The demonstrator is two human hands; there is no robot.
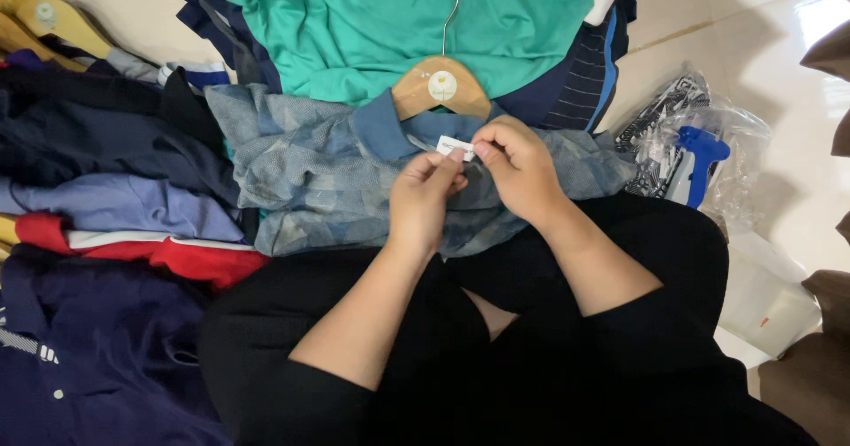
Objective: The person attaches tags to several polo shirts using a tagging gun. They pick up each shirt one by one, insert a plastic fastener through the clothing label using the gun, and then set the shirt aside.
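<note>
While small white tag is sitting at collar of blue patterned polo shirt, both hands are pinching it. Left hand narrow, fingertips gripping tag's lower edge. Right hand narrow, thumb and forefinger nipping tag's right end. Shirt lying across lap, wooden hanger just above collar, resting on teal shirt. Blue tagging gun in clear bag at right, red shirt at left.

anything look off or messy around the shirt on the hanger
Nothing looks damaged or spilled. The blue patterned shirt lies rumpled on its wooden hanger, among loosely heaped shirts. Both hands, left hand and right hand, pinch a small white tag at its collar.
</note>
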